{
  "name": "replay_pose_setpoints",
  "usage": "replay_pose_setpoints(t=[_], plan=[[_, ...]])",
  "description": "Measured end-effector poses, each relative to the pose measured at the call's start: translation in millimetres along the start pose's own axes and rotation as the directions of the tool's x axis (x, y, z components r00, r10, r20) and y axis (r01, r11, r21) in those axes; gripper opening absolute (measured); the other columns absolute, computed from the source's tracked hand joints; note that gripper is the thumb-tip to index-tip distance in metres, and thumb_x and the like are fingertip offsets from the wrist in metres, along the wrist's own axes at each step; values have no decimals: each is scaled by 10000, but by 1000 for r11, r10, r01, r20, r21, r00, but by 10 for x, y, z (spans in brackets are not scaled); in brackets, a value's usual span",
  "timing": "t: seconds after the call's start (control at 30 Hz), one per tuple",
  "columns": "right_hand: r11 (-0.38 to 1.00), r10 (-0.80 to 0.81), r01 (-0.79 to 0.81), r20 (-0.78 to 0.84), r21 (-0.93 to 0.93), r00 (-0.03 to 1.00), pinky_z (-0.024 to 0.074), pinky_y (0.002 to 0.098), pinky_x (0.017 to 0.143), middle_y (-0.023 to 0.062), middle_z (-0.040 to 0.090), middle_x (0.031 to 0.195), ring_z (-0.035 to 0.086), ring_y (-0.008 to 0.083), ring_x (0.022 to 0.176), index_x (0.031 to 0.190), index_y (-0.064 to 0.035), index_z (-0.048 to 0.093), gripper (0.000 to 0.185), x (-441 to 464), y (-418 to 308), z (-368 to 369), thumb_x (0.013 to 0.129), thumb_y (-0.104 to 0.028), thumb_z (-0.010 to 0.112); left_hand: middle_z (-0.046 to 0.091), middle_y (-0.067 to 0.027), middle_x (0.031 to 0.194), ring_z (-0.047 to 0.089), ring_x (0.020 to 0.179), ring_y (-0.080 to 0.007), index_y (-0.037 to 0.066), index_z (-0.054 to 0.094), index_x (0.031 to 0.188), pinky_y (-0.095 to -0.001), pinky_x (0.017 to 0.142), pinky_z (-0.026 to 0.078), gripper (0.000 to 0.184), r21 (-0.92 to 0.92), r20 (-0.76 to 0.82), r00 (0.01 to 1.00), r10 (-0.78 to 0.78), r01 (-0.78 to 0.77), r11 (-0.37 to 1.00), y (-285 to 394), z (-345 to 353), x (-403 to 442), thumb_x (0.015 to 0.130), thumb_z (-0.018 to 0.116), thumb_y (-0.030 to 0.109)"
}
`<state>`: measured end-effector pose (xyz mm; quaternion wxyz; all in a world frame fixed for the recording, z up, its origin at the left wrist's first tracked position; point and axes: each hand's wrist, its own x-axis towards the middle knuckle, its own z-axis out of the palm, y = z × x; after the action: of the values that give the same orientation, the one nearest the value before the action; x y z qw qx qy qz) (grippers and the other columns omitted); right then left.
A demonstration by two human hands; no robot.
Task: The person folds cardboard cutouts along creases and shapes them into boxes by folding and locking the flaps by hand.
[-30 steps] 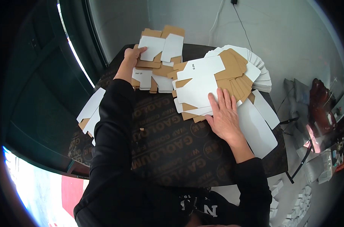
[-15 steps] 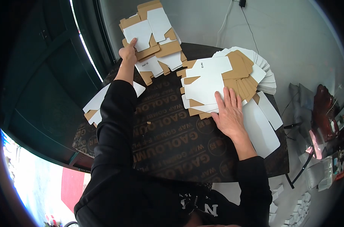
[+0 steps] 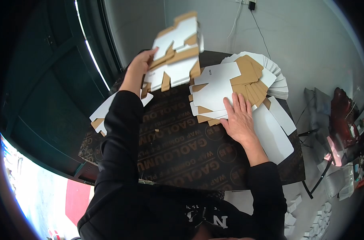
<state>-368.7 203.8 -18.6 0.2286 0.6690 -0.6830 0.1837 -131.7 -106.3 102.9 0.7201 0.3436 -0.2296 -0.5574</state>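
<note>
At the back left of the dark table (image 3: 178, 148), my left hand (image 3: 144, 60) grips a bundle of flat cardboard box blanks (image 3: 172, 60), white on one side and brown on the other. The bundle is tilted and slightly blurred, its far end raised off the table. My right hand (image 3: 240, 120) lies flat, fingers a little spread, on the near edge of a fanned stack of box blanks (image 3: 214, 90). Under and right of that hand, more white blanks (image 3: 272, 130) lie on the table. Another folded blank (image 3: 104, 108) rests at the left, partly behind my left sleeve.
A dark green door (image 3: 50, 88) stands left of the table, and a grey wall (image 3: 206, 32) with a plugged-in cable rises behind it. On the floor at the right lie small white pieces (image 3: 320, 222). A dark red chair-like object (image 3: 342, 116) stands farther right.
My left hand has moved right and toward the fanned stack, carrying the bundle, which is now more tilted. My right hand stays on the stack.
</note>
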Motion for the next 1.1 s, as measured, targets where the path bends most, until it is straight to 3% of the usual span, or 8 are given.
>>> replay_pose_setpoints(t=[0.47, 0.6, 0.97, 1.1], plan=[[999, -44, 45, -83, 15, 996, 246, 505, 1129, 224, 393, 1443, 339, 384, 1362, 1328, -40, 489, 643, -41, 47, 12, 771, -232, 746, 609, -125, 867, 614, 734, -219, -52, 608, 967, -306, 658, 512, 251, 59, 215, 974, -75, 64, 996, -292, -80, -1007, 874, 705, 161], [1000, 14, -14, 20, 11, 1000, 208, 475, 1163, 211, 399, 1483, 307, 372, 1415, 1383, -54, 473, 623, -28, 24, -33, 836, -263, 687, 605, -129, 870, 616, 737, -224, -48, 604, 963, -314, 662, 519, 227, 87, 268, 960, -85, 64, 994, -276, -32, -1128, 885, 682, 150], [999, 11, -11, -7, 46, 1000, 215, 491, 1155, 211, 435, 1446, 335, 379, 1389, 1306, -34, 542, 539, 26, 12, -104, 838, -262, 682, 597, -139, 877, 622, 745, -235, -38, 591, 950, -334, 672, 540, 166, 155, 408, 906, -111, 51, 987, -158, -97, -1403, 917, 619, 122], [998, -56, 60, -162, 19, 985, 249, 504, 1117, 204, 463, 1327, 392, 374, 1285, 1200, -17, 580, 499, -3, 43, -5, 777, -230, 738, 594, -143, 880, 624, 747, -240, -35, 587, 945, -342, 675, 548, 148, 167, 462, 877, -133, 62, 984, -169, -92, -1483, 929, 596, 112]])
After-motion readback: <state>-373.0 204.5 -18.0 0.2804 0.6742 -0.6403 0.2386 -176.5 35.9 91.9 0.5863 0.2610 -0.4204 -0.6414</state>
